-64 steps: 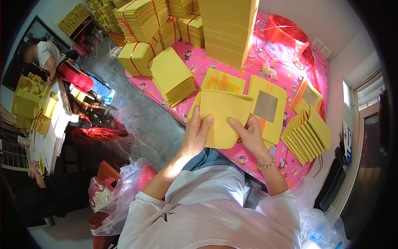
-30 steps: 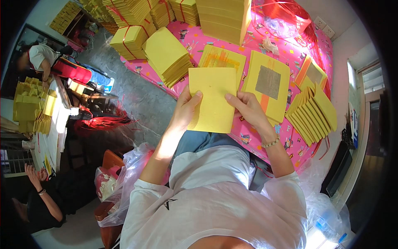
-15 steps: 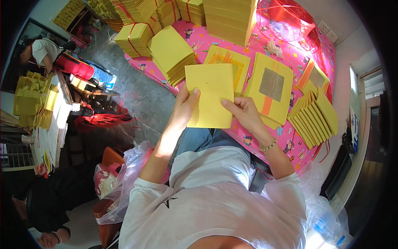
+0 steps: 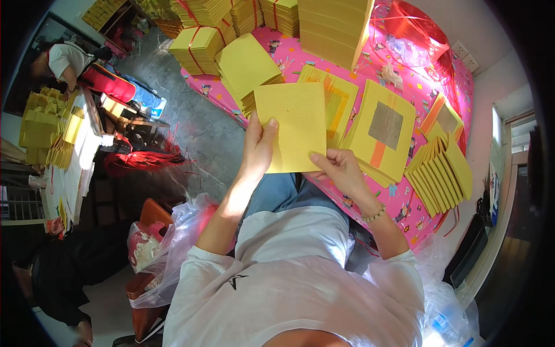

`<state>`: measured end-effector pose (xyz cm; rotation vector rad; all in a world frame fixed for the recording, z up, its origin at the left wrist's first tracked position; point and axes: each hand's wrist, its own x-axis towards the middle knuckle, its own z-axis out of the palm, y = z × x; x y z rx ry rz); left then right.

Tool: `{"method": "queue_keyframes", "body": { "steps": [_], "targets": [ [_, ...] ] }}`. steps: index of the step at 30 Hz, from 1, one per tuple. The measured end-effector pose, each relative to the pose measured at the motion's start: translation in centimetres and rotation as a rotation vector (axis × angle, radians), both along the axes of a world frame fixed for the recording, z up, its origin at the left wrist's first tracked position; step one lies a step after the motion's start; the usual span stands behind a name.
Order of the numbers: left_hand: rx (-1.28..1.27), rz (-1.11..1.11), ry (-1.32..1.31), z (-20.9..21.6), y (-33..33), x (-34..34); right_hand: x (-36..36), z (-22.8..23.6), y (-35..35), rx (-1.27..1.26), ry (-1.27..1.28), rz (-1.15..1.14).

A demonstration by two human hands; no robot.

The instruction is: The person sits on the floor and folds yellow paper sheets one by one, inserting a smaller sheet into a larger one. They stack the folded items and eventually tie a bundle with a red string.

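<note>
A flat yellow paper sheet or packet point(image 4: 293, 127) is held up over my lap; I cannot tell whether it is one sheet or several. Its left edge is pinched by my left hand point(image 4: 260, 141), the thumb lying on the front. The lower right corner is gripped between thumb and fingers of my right hand point(image 4: 338, 170). Just beyond it lie yellow papers with an orange-printed square point(image 4: 341, 107). To their right is a yellow stack topped by a silver-grey square and orange band point(image 4: 384, 127). A fanned row of folded yellow papers point(image 4: 442, 176) stands farther right.
A pink patterned cloth point(image 4: 277, 43) covers the table. Yellow bundles tied with red strips point(image 4: 199, 52) and a tall yellow stack point(image 4: 332, 32) stand at the back. Red strips point(image 4: 413, 29) lie at back right. Another person point(image 4: 72, 63) bends over a table at left; plastic bags point(image 4: 173, 248) hang nearby.
The right hand has slid down to the paper's lower right corner, and the paper has tilted slightly. My left hand keeps its grip. The whole view has shifted a little.
</note>
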<state>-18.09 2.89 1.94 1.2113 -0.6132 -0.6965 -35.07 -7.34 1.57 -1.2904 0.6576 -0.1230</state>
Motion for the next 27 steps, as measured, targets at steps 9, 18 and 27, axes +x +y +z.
{"method": "queue_keyframes", "body": {
  "steps": [9,18,27],
  "targets": [
    [0.035,-0.025,-0.116,-0.9,1.4,-0.4,2.5,1.9,-2.9,-0.087,-0.099,-0.127],
    [-0.003,-0.013,0.063,-1.4,2.5,0.9,4.7,0.9,-2.4,-0.164,-0.138,-0.043],
    [0.027,0.037,0.101,0.7,0.3,8.2,6.5,0.9,-4.2,-0.477,-0.208,-0.127]
  ]
}}
